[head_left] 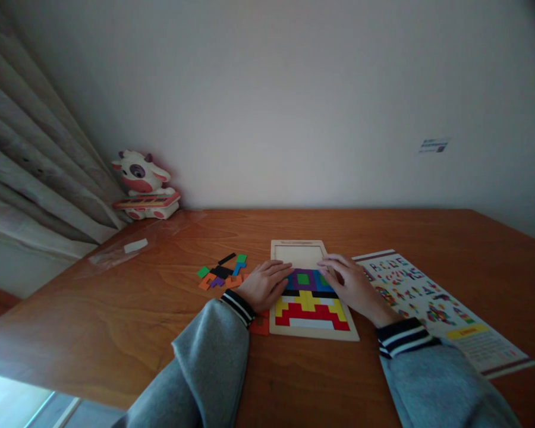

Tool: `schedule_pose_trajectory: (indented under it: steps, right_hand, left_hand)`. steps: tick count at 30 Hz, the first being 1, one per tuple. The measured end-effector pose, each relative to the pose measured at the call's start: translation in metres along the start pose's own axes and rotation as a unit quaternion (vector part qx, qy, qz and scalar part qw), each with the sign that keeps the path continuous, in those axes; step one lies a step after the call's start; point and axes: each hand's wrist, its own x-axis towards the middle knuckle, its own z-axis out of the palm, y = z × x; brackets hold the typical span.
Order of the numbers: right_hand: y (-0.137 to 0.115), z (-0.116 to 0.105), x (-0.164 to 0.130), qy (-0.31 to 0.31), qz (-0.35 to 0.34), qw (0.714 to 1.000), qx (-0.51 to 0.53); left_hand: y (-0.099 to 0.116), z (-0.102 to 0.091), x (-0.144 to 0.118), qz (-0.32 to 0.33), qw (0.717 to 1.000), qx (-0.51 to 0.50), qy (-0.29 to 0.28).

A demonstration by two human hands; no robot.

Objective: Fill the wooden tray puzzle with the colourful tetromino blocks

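A wooden puzzle board [314, 337] lies on the table in front of me. Coloured puzzle pieces [310, 300] in red, yellow, white, black, purple, blue and green fill its lower part; bare wood shows in its upper part. My left hand [264, 284] rests over the board's left edge, fingers stretched out across the pieces. From the right, my right hand [348, 284] reaches over the opposite edge, its fingers apart and the fingertips at the top row of pieces. Neither hand visibly holds a piece. Loose puzzle pieces [222, 272] lie left of my left hand, and an orange piece [259, 324] sits under its wrist.
A printed pattern sheet [441, 309] lies to the right of the board. At the back left stands a toy cow with a keyboard [146, 184], beside a curtain [31, 148]. Clear plastic [120, 252] lies on the table's left side. A wall [294, 107] rises behind the table.
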Motion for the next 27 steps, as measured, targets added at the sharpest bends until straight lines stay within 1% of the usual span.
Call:
schedule_pose_trajectory:
  steps: [4, 7, 10, 12, 15, 19, 21, 27]
  right_hand:
    - [-0.008, 0.000, 0.000, -0.043, -0.037, 0.998, -0.002]
    - [-0.011, 0.000, -0.002, -0.070, -0.046, 0.996, -0.001]
    - [-0.012, 0.001, -0.002, -0.079, -0.041, 0.996, 0.010]
    - [-0.012, 0.002, -0.002, -0.075, -0.038, 0.996, 0.025]
    - [-0.009, 0.004, -0.003, -0.047, -0.024, 0.998, 0.040]
    - [0.000, 0.006, -0.003, -0.013, 0.002, 0.999, 0.031]
    - [0.003, 0.005, -0.003, -0.010, 0.009, 1.000, 0.027]
    - [0.005, 0.003, -0.002, -0.021, 0.004, 0.999, 0.035]
  left_hand:
    - [0.003, 0.002, 0.002, 0.015, 0.999, -0.010, -0.028]
    - [0.005, 0.001, 0.003, 0.017, 0.999, -0.014, -0.028]
    - [0.008, 0.000, 0.005, 0.023, 0.999, -0.024, -0.024]
    - [0.008, 0.000, 0.006, 0.025, 0.999, -0.027, -0.023]
    - [0.005, 0.001, 0.005, 0.023, 0.999, -0.031, -0.005]
    - [-0.003, 0.005, 0.002, -0.013, 0.998, -0.054, 0.033]
    - [-0.006, 0.006, 0.001, -0.019, 0.997, -0.063, 0.038]
    - [-0.005, 0.003, 0.002, 0.008, 0.998, -0.050, 0.028]
